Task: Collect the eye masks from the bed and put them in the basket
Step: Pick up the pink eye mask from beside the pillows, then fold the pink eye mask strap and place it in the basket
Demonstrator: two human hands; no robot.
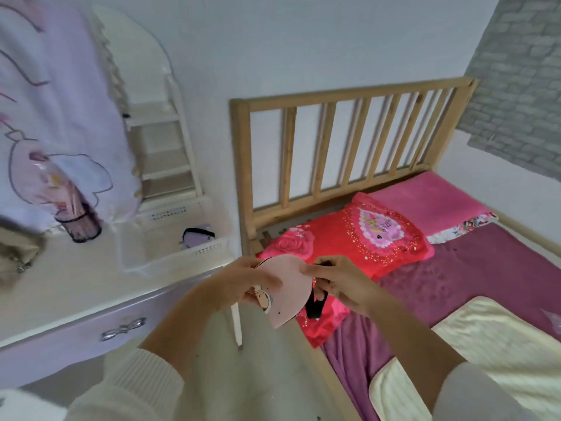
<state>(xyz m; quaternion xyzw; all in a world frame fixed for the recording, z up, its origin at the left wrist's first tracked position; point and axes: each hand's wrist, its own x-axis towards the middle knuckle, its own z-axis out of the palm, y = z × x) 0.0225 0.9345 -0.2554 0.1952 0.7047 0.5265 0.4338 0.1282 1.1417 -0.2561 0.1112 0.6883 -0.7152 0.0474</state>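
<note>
Holding a pink eye mask (pixel 290 287) between them, both hands hover over the gap between the bed (pixel 473 268) and the white bench (pixel 76 284). The left hand (pixel 243 284) has its grip clenched on the mask's left edge, thumb on top, near a small cartoon face printed on the fabric. The right hand (pixel 340 284) pinches the mask's right end, with the black strap (pixel 315 305) hanging down below its fingers. A white slatted basket (pixel 194 253) sits on the bench just beside the wooden headboard (pixel 349 138), and a purple eye mask (pixel 197 237) with a black strap already lies inside it. Behind the hands a red pillow (pixel 358 238) rests on the bed's purple blanket (a pink pillow (pixel 431 199) lies farther back).
</note>
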